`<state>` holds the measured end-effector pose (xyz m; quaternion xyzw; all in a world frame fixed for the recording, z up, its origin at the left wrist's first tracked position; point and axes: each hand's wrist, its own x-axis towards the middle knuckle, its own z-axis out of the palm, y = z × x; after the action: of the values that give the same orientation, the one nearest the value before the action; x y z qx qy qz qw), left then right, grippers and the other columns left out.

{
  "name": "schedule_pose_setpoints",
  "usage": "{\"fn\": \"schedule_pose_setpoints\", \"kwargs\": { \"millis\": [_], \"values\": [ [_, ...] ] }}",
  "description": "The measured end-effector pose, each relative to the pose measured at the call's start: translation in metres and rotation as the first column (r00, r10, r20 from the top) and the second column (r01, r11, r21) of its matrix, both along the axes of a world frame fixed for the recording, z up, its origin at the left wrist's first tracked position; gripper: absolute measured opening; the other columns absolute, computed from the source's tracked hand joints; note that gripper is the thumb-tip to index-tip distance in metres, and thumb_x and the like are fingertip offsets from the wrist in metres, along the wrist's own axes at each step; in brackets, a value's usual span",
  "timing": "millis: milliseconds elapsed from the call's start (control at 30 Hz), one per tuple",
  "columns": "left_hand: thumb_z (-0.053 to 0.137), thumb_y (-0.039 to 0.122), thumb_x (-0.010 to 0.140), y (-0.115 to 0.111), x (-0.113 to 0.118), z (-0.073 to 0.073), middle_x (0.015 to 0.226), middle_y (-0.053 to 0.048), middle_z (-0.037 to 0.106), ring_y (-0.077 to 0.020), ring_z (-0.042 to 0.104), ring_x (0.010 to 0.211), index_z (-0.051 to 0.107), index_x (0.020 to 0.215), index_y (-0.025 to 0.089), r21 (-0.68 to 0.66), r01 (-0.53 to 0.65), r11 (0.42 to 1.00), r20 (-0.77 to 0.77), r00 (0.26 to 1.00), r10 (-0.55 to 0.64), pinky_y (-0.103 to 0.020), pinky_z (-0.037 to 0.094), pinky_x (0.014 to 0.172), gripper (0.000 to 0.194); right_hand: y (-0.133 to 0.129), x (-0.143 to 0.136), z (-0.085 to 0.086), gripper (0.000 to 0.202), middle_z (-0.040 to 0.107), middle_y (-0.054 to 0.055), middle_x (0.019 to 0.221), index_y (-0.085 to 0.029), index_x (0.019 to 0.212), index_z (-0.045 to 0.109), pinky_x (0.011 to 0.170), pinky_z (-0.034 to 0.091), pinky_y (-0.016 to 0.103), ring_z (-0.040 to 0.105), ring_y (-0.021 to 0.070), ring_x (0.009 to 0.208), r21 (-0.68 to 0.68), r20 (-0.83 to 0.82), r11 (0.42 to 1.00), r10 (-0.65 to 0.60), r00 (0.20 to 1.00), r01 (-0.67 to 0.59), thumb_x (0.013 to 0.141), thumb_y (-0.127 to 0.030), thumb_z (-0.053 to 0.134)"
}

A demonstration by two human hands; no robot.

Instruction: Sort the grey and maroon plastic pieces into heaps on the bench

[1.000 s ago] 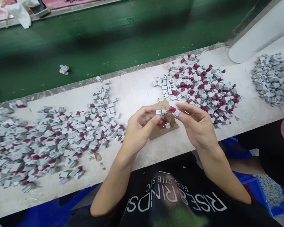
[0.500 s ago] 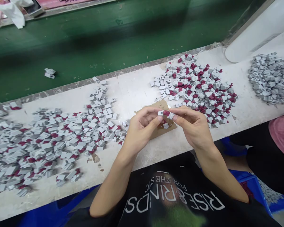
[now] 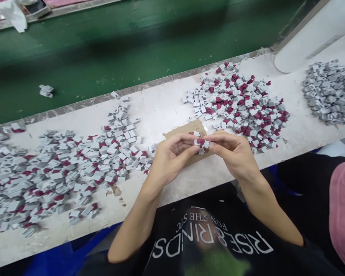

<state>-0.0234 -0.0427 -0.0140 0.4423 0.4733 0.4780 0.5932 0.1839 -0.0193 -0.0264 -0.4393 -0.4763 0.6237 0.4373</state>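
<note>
Between my two hands is a small grey-and-maroon plastic part [image 3: 201, 142], pinched at both ends. My left hand [image 3: 174, 153] grips its left end with thumb and forefinger. On the other end, the thumb and forefinger of my right hand [image 3: 232, 151] are closed. Directly beneath lies a brown cardboard piece [image 3: 186, 129], with more small grey and maroon parts on it, partly hidden by my fingers. A heap of grey-and-maroon parts [image 3: 244, 103] lies just beyond my right hand, and a wider spread of similar parts [image 3: 60, 172] covers the table to the left.
A pile of plain grey parts [image 3: 330, 92] is at the far right, near a white cylinder [image 3: 301, 50]. Behind the white table [image 3: 158, 103] runs a green surface [image 3: 132, 50] carrying a few grey pieces [image 3: 46, 90]. A person's pink garment [image 3: 343, 207] shows at right.
The held part has shifted slightly and its grey ends sit closer together. The grey pieces on the green surface have moved left. The person at right has shifted.
</note>
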Motion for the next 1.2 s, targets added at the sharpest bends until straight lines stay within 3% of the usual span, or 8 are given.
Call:
{"fn": "schedule_pose_setpoints", "kwargs": {
  "millis": [267,367,467,633,733,833,1000,1200],
  "values": [
    [0.084,0.021,0.103,-0.008,-0.007,-0.002,0.113,-0.005,0.087,-0.0212,0.084,0.106,0.083,0.115,0.023,0.074,0.070,0.995,-0.222,0.974,-0.052,-0.036,0.069,0.099,0.012,0.000,0.004,-0.006,0.015,0.087,0.004,0.105,-0.029,0.107,0.094,0.093,0.072,0.036,0.084,0.0203,0.101,-0.045,-0.024,0.991,0.128,0.991,-0.129,0.093,-0.036,0.097],
    [0.077,0.020,0.107,-0.008,-0.009,-0.004,0.114,-0.005,0.086,-0.0209,0.083,0.105,0.080,0.119,0.023,0.067,0.144,0.987,-0.288,0.950,-0.119,-0.036,0.069,0.095,0.013,-0.001,0.003,-0.003,0.017,0.089,0.005,0.111,-0.028,0.111,0.093,0.096,0.072,0.039,0.085,0.0219,0.105,-0.026,0.066,0.985,0.172,0.983,-0.171,0.097,-0.038,0.092],
    [0.075,0.020,0.107,-0.007,-0.013,-0.001,0.114,-0.005,0.085,-0.0200,0.081,0.101,0.078,0.122,0.024,0.112,0.121,0.986,-0.367,0.928,-0.072,-0.035,0.067,0.091,0.016,0.003,0.007,0.004,0.023,0.089,0.006,0.115,-0.028,0.120,0.090,0.089,0.071,0.039,0.084,0.0231,0.103,0.056,0.266,0.988,0.122,0.956,-0.141,0.101,-0.039,0.086],
    [0.071,0.016,0.105,-0.017,-0.040,0.018,0.108,-0.002,0.078,-0.0152,0.069,0.087,0.079,0.121,0.024,0.278,-0.090,0.956,-0.530,0.816,0.231,-0.031,0.058,0.079,0.020,0.015,0.028,0.005,0.020,0.083,0.007,0.103,-0.022,0.112,0.085,0.068,0.061,0.036,0.077,0.0214,0.078,0.308,0.657,0.951,-0.211,0.724,-0.003,0.101,-0.037,0.078],
    [0.069,0.015,0.104,-0.031,-0.062,0.022,0.098,-0.001,0.072,-0.0150,0.064,0.082,0.077,0.118,0.023,0.348,-0.214,0.913,-0.564,0.729,0.386,-0.030,0.054,0.074,0.019,0.017,0.034,-0.008,0.022,0.079,0.008,0.104,-0.021,0.111,0.083,0.068,0.057,0.037,0.073,0.0214,0.072,0.348,0.788,0.933,-0.240,0.566,-0.088,0.099,-0.038,0.076],
    [0.067,0.015,0.103,-0.045,-0.079,0.017,0.096,-0.001,0.070,-0.0157,0.063,0.082,0.075,0.114,0.023,0.344,-0.311,0.886,-0.626,0.628,0.463,-0.030,0.053,0.073,0.016,0.016,0.029,-0.020,0.024,0.075,0.008,0.106,-0.022,0.113,0.079,0.068,0.054,0.038,0.071,0.0213,0.068,0.341,0.836,0.930,-0.236,0.495,-0.133,0.099,-0.041,0.073],
    [0.067,0.016,0.102,-0.061,-0.081,-0.003,0.098,-0.003,0.073,-0.0171,0.065,0.084,0.072,0.113,0.022,0.296,-0.355,0.887,-0.703,0.548,0.453,-0.033,0.054,0.077,0.013,0.016,0.023,-0.024,0.025,0.074,0.008,0.102,-0.024,0.105,0.076,0.071,0.053,0.040,0.069,0.0218,0.066,0.338,0.847,0.937,-0.260,0.463,-0.092,0.092,-0.043,0.068],
    [0.066,0.008,0.099,-0.054,-0.062,-0.012,0.103,-0.004,0.074,-0.0189,0.070,0.092,0.063,0.107,0.024,0.279,-0.328,0.902,-0.706,0.567,0.424,-0.033,0.056,0.083,0.018,0.016,0.024,-0.015,0.036,0.075,0.009,0.088,-0.026,0.106,0.085,0.080,0.056,0.049,0.071,0.0291,0.073,0.258,0.822,0.966,-0.202,0.532,-0.032,0.087,-0.043,0.059]
  ]
}}
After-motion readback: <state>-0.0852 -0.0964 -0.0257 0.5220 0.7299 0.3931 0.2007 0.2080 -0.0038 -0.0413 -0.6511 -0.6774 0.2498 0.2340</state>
